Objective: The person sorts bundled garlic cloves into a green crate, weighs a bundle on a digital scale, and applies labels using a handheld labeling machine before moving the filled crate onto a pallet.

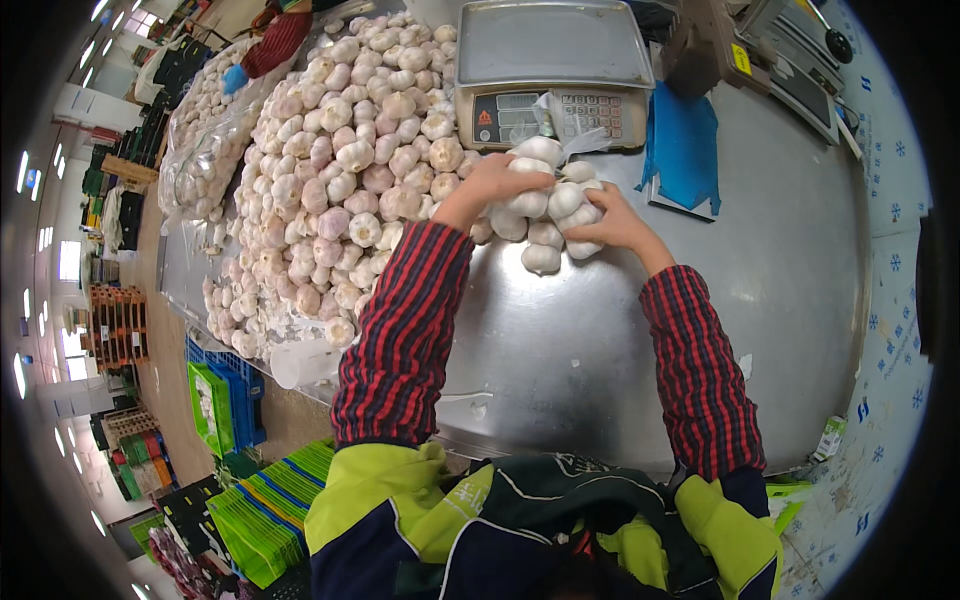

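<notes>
A cluster of white garlic bulbs (564,201) lies on the steel table at the front edge of a weighing scale (559,120). Thin translucent plastic (589,141) rises from its top, over the scale's keypad; whether it wraps every bulb I cannot tell. My left hand (504,184) grips the cluster from the left, thumb laid across the upper bulbs. From the right, my right hand (621,223) clasps it with bent fingers. Close beside my left wrist is a large heap of loose garlic (352,157).
A clear plastic bag of garlic (199,142) lies beyond the heap, where another person's blue-gloved hand (235,79) reaches. A blue sheet (681,146) and a brown machine (701,49) stand right of the scale. A translucent container (304,363) lies at the table's left edge, near green crates (262,517).
</notes>
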Tool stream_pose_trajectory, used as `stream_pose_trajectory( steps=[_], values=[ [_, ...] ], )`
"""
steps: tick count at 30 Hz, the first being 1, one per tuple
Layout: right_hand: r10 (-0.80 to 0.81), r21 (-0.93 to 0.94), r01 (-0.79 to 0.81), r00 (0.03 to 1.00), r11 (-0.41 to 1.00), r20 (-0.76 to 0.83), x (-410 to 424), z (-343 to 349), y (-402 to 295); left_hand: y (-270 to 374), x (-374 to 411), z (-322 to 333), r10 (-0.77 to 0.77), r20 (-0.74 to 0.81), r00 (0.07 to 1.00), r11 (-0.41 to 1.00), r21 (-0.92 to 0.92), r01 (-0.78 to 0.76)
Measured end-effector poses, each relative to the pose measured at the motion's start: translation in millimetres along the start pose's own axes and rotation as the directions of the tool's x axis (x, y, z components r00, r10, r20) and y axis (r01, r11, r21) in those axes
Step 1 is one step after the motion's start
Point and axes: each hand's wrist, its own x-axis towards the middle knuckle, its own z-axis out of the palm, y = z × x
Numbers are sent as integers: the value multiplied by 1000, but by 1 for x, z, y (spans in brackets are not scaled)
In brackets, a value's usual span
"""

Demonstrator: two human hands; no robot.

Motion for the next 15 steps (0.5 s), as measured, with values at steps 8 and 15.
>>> stream_pose_trajectory(
  steps=[8,15],
  values=[
    [167,992,-77,984,103,59,-106,-5,70,-40,-4,43,72,220,973,990,101,-96],
    [133,999,-32,990,-25,35,-134,36,43,-122,-45,138,116,-226,967,889,-410,-203]
  ],
)
